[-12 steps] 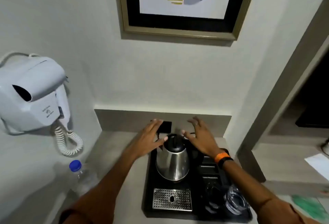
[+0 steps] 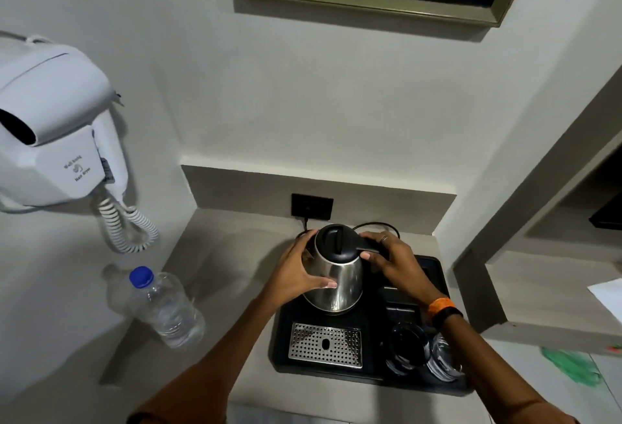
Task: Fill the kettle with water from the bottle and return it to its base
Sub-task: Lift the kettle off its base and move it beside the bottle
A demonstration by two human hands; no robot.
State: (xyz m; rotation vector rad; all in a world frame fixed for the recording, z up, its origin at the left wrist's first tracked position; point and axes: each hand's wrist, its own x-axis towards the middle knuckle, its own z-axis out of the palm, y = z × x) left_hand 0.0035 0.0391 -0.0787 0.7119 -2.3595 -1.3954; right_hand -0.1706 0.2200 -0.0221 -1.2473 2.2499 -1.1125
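A steel kettle [image 2: 340, 284] with a black lid stands on the black tray [image 2: 343, 375], its base hidden beneath it. My left hand [image 2: 296, 275] wraps the kettle's left side, thumb across the steel front. My right hand [image 2: 392, 263] grips the black handle on the kettle's right. A clear water bottle [image 2: 166, 309] with a blue cap stands upright on the counter to the left, by the wall, apart from both hands.
A perforated metal drip grate [image 2: 325, 344] lies in the tray's front left; two upturned glasses [image 2: 424, 351] sit front right. A black wall socket [image 2: 312, 206] with a cord is behind the kettle. A wall-mounted hair dryer [image 2: 57, 141] hangs at left. A shelf [image 2: 552, 299] juts at right.
Both hands have come down from hovering over the lid and closed on the kettle, left on the body, right on the handle. The camera has tilted down.
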